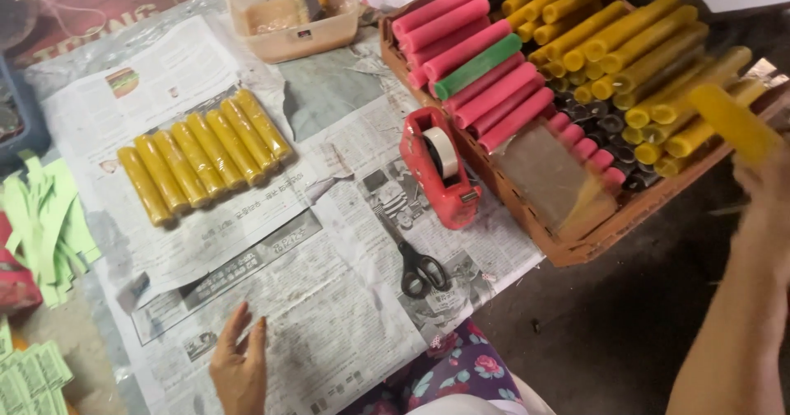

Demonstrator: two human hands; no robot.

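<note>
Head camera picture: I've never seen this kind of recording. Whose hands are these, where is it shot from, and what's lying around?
The camera sits on a person's head and looks down at their own bare hands. The left hand rests open on the newspaper covering the table. The right hand holds a yellow tube by the crate of yellow, pink and one green tube. On the paper lie a row of yellow tubes, a red tape dispenser and scissors. A tub with a brush stands behind.

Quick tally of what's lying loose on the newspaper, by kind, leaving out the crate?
Yellow sticks in the row: 8
Red tape dispenser: 1
Black scissors: 1
Total: 10
The right hand holds another yellow stick off the paper.
</note>
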